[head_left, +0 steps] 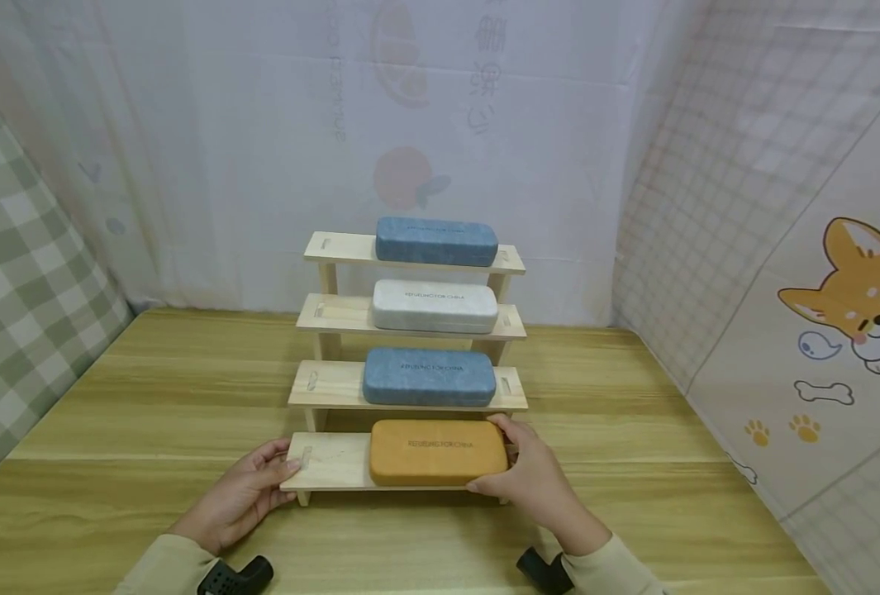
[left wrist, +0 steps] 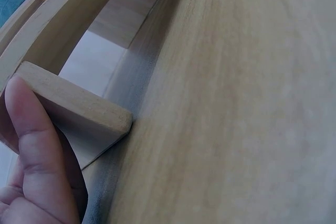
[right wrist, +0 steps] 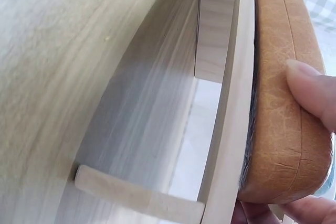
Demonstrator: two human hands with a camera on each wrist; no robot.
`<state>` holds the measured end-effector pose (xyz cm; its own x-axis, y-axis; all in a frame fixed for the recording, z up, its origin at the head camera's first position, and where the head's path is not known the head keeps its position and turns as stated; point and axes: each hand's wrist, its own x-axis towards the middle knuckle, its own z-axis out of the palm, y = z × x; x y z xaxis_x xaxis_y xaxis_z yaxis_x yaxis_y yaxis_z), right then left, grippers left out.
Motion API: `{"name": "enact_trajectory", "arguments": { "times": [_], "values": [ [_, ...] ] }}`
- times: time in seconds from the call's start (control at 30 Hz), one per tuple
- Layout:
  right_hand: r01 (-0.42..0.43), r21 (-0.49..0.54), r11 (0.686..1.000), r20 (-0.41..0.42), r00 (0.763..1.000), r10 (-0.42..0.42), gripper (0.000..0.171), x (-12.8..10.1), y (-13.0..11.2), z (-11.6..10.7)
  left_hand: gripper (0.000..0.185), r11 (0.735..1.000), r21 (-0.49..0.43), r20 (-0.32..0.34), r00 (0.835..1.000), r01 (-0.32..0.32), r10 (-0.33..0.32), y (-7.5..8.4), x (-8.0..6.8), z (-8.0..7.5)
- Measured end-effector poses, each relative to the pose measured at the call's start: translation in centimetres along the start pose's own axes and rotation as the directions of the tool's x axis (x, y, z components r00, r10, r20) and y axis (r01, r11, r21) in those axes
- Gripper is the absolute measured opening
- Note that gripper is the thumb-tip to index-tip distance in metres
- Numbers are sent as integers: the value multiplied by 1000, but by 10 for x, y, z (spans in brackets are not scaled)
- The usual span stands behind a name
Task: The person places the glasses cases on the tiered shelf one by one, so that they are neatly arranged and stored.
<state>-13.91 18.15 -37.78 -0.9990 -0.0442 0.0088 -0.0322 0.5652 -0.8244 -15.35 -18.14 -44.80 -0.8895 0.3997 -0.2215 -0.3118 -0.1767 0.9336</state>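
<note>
A stepped light-wood display stand (head_left: pixel 335 460) stands in the middle of the table, one case on each of its shelves. My left hand (head_left: pixel 240 498) holds the left end of the lowest shelf; in the left wrist view its thumb (left wrist: pixel 39 153) lies against the wood by a leg (left wrist: pixel 84 100). On that shelf's right part sits an orange glasses case (head_left: pixel 438 453), lettered on top. My right hand (head_left: pixel 535 475) grips its right end, with the thumb (right wrist: pixel 312 90) on the front side seen in the right wrist view. The other fingers are partly hidden behind the case.
Higher up the stand sit a blue case (head_left: pixel 429 377), a white case (head_left: pixel 435 306) and another blue case (head_left: pixel 436 241) on top. A pale printed curtain (head_left: pixel 261 165) hangs behind. Checked cloth (head_left: pixel 30 273) borders the left, a dog-print sheet (head_left: pixel 752 330) the right.
</note>
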Motion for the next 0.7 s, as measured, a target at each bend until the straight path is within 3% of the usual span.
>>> {"name": "enact_trajectory", "arguments": {
  "times": [0.7],
  "values": [
    [48,-150,987,27,999,-44,87,1,-3,3,73,1000,-6,-6,1000,6,-6,1,-1,1]
  ]
}}
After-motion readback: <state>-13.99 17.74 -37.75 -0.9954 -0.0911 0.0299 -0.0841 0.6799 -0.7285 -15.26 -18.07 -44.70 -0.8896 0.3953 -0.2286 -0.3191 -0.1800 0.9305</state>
